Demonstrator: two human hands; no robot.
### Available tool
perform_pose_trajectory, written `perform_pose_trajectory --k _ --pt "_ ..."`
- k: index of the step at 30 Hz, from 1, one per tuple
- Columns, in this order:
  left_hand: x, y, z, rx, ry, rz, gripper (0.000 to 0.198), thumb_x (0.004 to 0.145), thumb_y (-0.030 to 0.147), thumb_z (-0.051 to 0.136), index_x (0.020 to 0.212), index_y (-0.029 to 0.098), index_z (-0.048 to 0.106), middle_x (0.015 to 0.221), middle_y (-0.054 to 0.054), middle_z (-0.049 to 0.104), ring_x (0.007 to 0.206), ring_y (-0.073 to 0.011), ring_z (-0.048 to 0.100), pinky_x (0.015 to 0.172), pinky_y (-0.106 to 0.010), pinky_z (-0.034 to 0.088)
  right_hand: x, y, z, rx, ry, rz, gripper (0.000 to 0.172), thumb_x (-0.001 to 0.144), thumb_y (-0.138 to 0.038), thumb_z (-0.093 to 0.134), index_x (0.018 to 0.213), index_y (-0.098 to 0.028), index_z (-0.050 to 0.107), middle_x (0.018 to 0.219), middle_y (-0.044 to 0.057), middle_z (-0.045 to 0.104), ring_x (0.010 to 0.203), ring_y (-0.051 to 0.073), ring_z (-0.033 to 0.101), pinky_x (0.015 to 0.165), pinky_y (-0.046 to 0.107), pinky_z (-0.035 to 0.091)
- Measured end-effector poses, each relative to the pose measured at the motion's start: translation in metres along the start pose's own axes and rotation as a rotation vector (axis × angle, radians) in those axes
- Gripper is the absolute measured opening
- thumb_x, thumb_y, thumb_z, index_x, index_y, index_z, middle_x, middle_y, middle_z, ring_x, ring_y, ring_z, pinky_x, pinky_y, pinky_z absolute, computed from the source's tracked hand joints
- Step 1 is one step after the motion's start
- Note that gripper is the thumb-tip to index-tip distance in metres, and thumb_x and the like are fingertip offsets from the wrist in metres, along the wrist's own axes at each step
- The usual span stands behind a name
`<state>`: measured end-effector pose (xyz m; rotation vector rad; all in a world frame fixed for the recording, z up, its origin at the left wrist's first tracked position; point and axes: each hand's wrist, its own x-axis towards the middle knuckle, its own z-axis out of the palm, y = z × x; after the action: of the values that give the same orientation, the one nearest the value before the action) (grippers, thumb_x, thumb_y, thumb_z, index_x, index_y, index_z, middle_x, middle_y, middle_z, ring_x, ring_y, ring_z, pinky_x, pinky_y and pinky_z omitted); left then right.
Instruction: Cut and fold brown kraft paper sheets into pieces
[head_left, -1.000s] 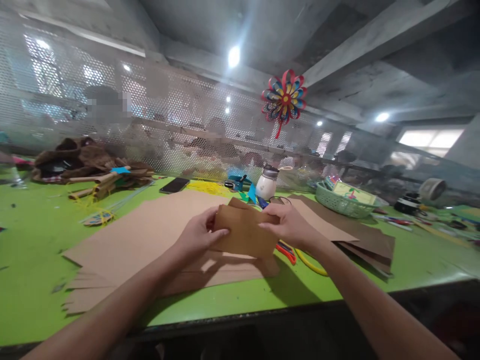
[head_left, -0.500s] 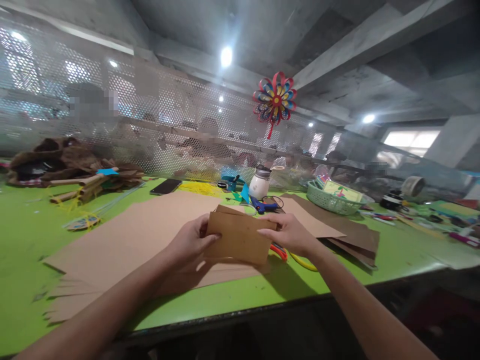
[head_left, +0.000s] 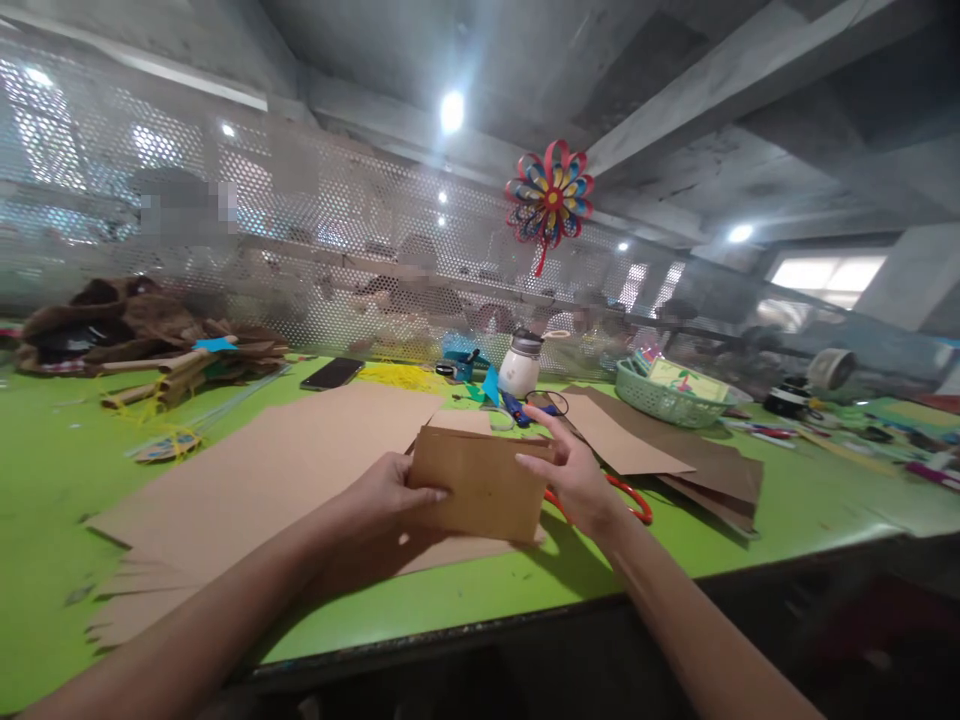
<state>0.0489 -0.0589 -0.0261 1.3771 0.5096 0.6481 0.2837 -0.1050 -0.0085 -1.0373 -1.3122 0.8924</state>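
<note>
Upright before me is a small rectangular piece of brown cardboard (head_left: 480,488), with another layer's edge showing along its top. My left hand (head_left: 397,497) pinches its left side, thumb on the near face and fingers behind. At the upper right corner, my right hand (head_left: 574,465) has its thumb against the near face and its index finger raised; its other fingers are partly hidden behind the card. Larger kraft sheets (head_left: 300,450) lie under and left of the hands. Red-orange scissor-like handles (head_left: 634,500) show by my right wrist, and a blue glue gun (head_left: 516,408) lies just beyond.
A white bottle (head_left: 520,368), a black phone (head_left: 332,373) and yellow shreds (head_left: 405,375) stand or lie at the back. Right are brown sheets (head_left: 697,470) and a green basket (head_left: 667,400). Rolled card tubes (head_left: 176,375) lie left. The table's front edge (head_left: 465,640) is close.
The cardboard piece and both hands have come slightly lower. My right index finger has lifted off the card's top edge and points up. More of the red-orange handle shows by my right wrist.
</note>
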Motion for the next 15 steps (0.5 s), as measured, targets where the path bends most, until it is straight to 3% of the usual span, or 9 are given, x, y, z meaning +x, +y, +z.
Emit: perform_pose_trajectory --k 3,7,11,15 --pt "0.000 -0.001 0.005 -0.097 0.028 0.003 0.032 0.077 0.029 0.067 0.106 0.017 0.069 0.110 -0.011 0.071 0.109 -0.0300 0.063 0.097 -0.046 0.048 -0.005 0.014 0.001 0.167 0.005 0.118 0.062 0.071 -0.036 0.079 0.127 -0.023 0.055 0.109 0.006 0.070 0.098 0.023 0.066 0.081 0.033 0.053" --pt "0.007 0.000 0.004 -0.189 0.057 0.036 0.036 0.073 0.031 0.074 0.103 0.012 0.070 0.101 -0.013 0.073 0.100 -0.0310 0.066 0.091 -0.044 0.050 -0.014 0.028 0.014 0.175 0.001 0.175 0.044 0.072 -0.042 0.078 0.106 -0.017 0.066 0.107 0.009 0.072 0.097 0.025 0.067 0.081 0.036 0.054" --pt "0.013 0.003 -0.009 -0.012 0.158 0.021 0.040 0.062 0.038 0.082 0.089 0.010 0.073 0.087 -0.012 0.074 0.091 -0.0321 0.067 0.082 -0.043 0.053 -0.012 0.028 0.025 0.210 0.073 0.071 0.043 0.073 -0.040 0.077 0.108 -0.018 0.065 0.105 0.007 0.073 0.094 0.024 0.067 0.081 0.038 0.054" --pt "0.011 0.000 -0.013 0.076 0.208 0.019 0.051 0.065 0.044 0.078 0.102 0.010 0.071 0.093 -0.013 0.074 0.092 -0.0300 0.066 0.079 -0.040 0.054 -0.004 0.028 0.023 0.116 0.095 0.018 0.039 0.071 -0.042 0.077 0.101 -0.016 0.070 0.093 0.005 0.074 0.086 0.022 0.067 0.079 0.036 0.054"
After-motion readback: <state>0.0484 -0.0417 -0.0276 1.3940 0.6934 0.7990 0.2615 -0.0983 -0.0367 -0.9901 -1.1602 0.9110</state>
